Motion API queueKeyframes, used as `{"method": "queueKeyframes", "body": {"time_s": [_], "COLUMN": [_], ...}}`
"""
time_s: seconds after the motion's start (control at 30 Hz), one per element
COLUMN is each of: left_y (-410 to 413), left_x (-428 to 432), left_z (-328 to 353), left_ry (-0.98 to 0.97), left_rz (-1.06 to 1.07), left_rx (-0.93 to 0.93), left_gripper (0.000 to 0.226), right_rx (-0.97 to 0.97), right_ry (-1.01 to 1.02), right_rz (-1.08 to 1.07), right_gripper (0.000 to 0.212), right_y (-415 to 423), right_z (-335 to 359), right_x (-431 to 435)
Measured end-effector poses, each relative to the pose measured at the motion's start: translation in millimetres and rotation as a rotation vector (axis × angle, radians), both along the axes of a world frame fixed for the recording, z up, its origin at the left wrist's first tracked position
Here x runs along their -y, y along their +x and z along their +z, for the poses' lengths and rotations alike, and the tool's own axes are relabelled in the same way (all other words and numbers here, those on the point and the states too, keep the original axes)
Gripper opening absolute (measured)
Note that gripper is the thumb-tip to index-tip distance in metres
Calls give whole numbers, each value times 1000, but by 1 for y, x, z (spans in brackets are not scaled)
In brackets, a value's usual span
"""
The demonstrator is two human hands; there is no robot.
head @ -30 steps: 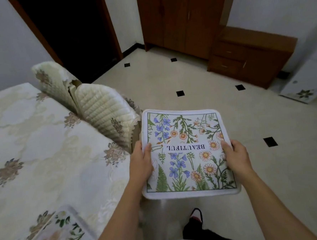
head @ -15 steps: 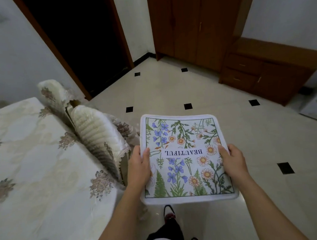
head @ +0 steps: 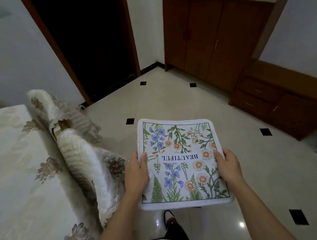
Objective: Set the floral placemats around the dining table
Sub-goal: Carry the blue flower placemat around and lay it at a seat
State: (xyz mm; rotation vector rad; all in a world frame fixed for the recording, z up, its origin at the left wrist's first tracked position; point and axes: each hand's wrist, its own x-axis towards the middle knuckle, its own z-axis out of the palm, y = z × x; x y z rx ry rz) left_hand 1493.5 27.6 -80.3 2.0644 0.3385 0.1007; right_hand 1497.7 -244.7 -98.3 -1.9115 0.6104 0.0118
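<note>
The floral placemat [head: 182,163] is held flat in the air at lower centre of the frame, above the floor [head: 171,100] and apart from the desk. Its print faces up: blue and orange flowers, ferns, and the word BEAUTIFUL reading upside down from this view. The left hand [head: 137,174] grips its left edge and the right hand [head: 229,167] its right edge, each with the thumb on top and the fingers curled round the border, clamped on the mat.

Left of the mat stand two chairs with quilted cream covers, one near [head: 78,161] and one farther [head: 47,106], pushed against the desk [head: 17,165], which wears a cream cloth with brownish flowers.

Below the mat a dark shoe [head: 169,219] shows on the glossy tiles. Beyond are a dark doorway [head: 86,40] at upper centre, a brown wardrobe [head: 213,33] and a low drawer unit [head: 282,101] at right.
</note>
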Motion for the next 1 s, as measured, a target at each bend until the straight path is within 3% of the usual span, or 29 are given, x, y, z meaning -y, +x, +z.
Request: {"method": "queueKeyframes", "body": {"time_s": [0.43, 1.0], "left_y": [171, 334], "left_x": [-36, -94], "left_z": [-7, 8], "left_ry": [-6, 44], "left_rz": [117, 652], "left_rx": [-52, -66], "left_gripper": [17, 20], "right_rx": [-10, -49], "right_ry": [-32, 28], "right_rz": [132, 675], "right_gripper": [20, 19], "right_y": [203, 492], "right_z": [8, 7], "right_x": [-41, -157]}}
